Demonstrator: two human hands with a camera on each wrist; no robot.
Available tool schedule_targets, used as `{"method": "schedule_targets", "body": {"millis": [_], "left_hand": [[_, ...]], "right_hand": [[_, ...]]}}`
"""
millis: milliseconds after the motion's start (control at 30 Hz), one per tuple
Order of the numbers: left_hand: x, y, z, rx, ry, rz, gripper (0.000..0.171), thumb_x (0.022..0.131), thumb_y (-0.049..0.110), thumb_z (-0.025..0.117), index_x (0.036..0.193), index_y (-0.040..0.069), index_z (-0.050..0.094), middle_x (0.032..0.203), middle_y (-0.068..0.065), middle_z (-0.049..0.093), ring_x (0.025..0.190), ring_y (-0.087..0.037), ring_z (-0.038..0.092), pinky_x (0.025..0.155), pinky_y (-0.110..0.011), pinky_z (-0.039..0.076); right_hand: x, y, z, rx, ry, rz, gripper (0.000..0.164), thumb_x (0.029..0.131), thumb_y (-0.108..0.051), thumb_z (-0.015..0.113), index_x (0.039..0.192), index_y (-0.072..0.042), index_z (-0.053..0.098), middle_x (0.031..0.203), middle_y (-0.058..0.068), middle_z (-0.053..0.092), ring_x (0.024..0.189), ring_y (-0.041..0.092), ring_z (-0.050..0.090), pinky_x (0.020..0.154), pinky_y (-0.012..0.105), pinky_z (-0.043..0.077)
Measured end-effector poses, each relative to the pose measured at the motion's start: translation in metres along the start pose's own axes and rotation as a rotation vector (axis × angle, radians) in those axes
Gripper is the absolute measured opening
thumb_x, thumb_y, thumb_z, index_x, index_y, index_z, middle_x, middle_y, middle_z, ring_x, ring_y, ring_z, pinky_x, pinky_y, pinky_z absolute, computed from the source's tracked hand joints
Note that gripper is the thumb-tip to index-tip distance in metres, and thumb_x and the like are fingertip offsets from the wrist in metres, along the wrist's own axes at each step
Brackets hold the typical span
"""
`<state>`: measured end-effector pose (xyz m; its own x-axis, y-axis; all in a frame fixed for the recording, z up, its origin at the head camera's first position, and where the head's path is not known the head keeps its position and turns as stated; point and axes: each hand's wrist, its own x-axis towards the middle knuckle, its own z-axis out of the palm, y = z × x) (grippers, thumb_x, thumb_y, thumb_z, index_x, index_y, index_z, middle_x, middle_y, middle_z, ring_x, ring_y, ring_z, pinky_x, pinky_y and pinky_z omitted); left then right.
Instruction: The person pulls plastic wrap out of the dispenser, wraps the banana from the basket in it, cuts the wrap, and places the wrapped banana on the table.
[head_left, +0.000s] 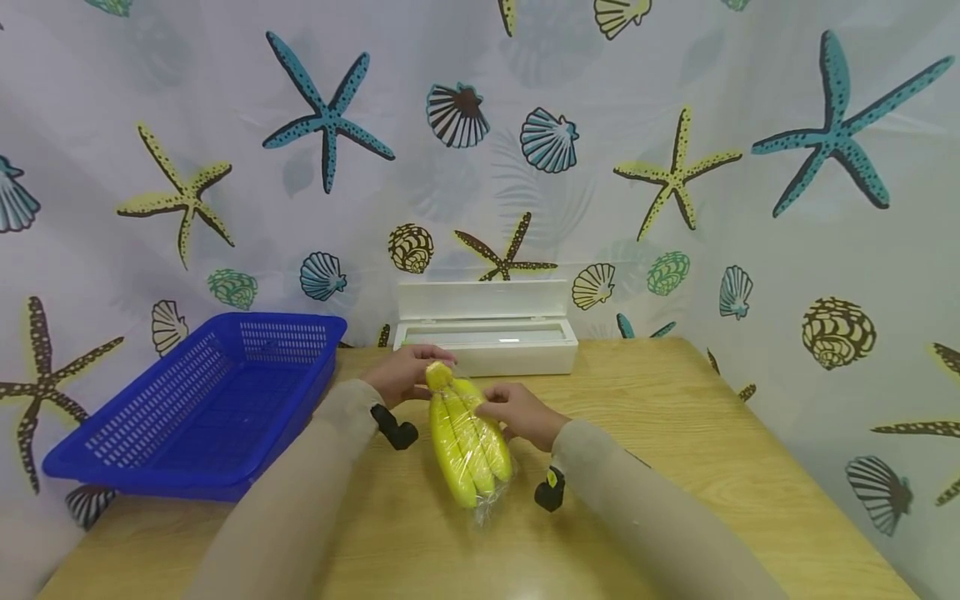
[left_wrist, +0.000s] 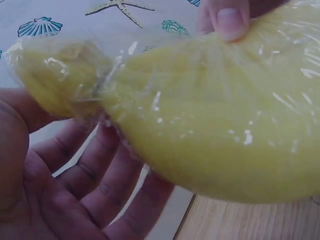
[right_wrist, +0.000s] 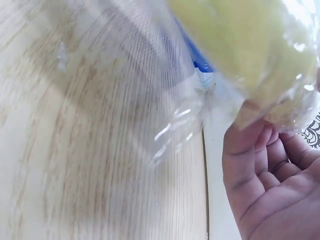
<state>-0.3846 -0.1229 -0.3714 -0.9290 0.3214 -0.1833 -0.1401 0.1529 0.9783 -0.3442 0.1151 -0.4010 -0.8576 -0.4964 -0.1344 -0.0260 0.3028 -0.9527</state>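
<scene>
A bunch of yellow bananas [head_left: 468, 433], wrapped in clear plastic film, is held tilted above the wooden table in the head view. My right hand [head_left: 522, 414] pinches its right side; the right thumb [left_wrist: 231, 22] presses on the film in the left wrist view. Near the stem is my left hand [head_left: 408, 375], its fingers [left_wrist: 117, 180] loosely extended behind the bunch and its palm showing. Whether these fingers bear any weight is hard to tell. A loose end of plastic film [right_wrist: 180, 125] hangs from the bunch in the right wrist view.
Behind the hands stands a long white box [head_left: 517, 358] with its lid raised. A blue plastic basket [head_left: 247, 467] lies at the left of the wooden table [head_left: 675, 433]. A patterned curtain [head_left: 465, 192] closes off the back and sides.
</scene>
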Motion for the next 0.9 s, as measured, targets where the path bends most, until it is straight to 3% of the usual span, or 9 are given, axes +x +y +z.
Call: {"method": "schedule_targets", "body": {"millis": [133, 233, 400, 533, 700, 900], "left_hand": [[-0.006, 0.000, 0.004, -0.110, 0.054, 0.167, 0.041, 0.110, 0.033, 0.037, 0.130, 0.006, 0.060, 0.123, -0.011, 0.066, 0.106, -0.015, 0.067, 0.089, -0.028, 0.059], [-0.014, 0.007, 0.009, -0.166, -0.014, 0.273, 0.058, 0.109, 0.048, 0.027, 0.123, 0.007, 0.065, 0.127, -0.011, 0.067, 0.116, -0.017, 0.065, 0.098, -0.032, 0.056], [-0.016, 0.005, 0.012, -0.198, -0.192, 0.270, 0.076, 0.102, 0.067, 0.019, 0.101, 0.014, 0.072, 0.112, -0.002, 0.074, 0.109, -0.017, 0.068, 0.096, -0.036, 0.057], [-0.017, 0.000, 0.018, -0.254, -0.249, 0.272, 0.066, 0.106, 0.059, 0.019, 0.095, 0.015, 0.067, 0.110, -0.002, 0.075, 0.107, -0.016, 0.069, 0.094, -0.033, 0.057], [-0.020, -0.001, 0.022, -0.293, -0.314, 0.250, 0.044, 0.110, 0.041, 0.026, 0.091, 0.015, 0.056, 0.114, -0.002, 0.075, 0.114, -0.019, 0.068, 0.097, -0.032, 0.056], [-0.022, -0.003, 0.022, -0.296, -0.326, 0.271, 0.045, 0.111, 0.041, 0.024, 0.092, 0.013, 0.055, 0.100, -0.002, 0.077, 0.098, -0.015, 0.072, 0.089, -0.030, 0.060]], "right_hand": [[-0.001, 0.000, 0.000, 0.037, -0.016, 0.008, 0.028, 0.097, -0.021, 0.058, 0.115, 0.000, 0.060, 0.101, 0.003, 0.061, 0.087, 0.013, 0.059, 0.066, 0.028, 0.055], [-0.001, -0.001, -0.001, 0.051, -0.015, 0.014, 0.033, 0.096, -0.022, 0.057, 0.119, 0.001, 0.060, 0.103, 0.003, 0.062, 0.088, 0.013, 0.060, 0.068, 0.028, 0.057], [0.001, 0.000, -0.003, 0.080, -0.028, 0.013, 0.032, 0.096, -0.023, 0.055, 0.117, 0.000, 0.061, 0.102, 0.003, 0.063, 0.090, 0.013, 0.062, 0.072, 0.029, 0.059], [0.002, 0.002, -0.002, 0.134, -0.066, 0.009, 0.027, 0.096, -0.021, 0.054, 0.113, -0.001, 0.060, 0.101, 0.002, 0.063, 0.089, 0.013, 0.063, 0.074, 0.030, 0.060], [0.002, 0.002, -0.002, 0.176, -0.145, 0.008, 0.032, 0.097, -0.019, 0.052, 0.121, 0.001, 0.056, 0.102, 0.000, 0.064, 0.089, 0.012, 0.066, 0.075, 0.029, 0.060], [-0.002, -0.002, -0.003, 0.199, -0.181, -0.012, 0.036, 0.097, -0.018, 0.050, 0.125, 0.004, 0.055, 0.100, -0.001, 0.065, 0.086, 0.010, 0.067, 0.075, 0.026, 0.060]]}}
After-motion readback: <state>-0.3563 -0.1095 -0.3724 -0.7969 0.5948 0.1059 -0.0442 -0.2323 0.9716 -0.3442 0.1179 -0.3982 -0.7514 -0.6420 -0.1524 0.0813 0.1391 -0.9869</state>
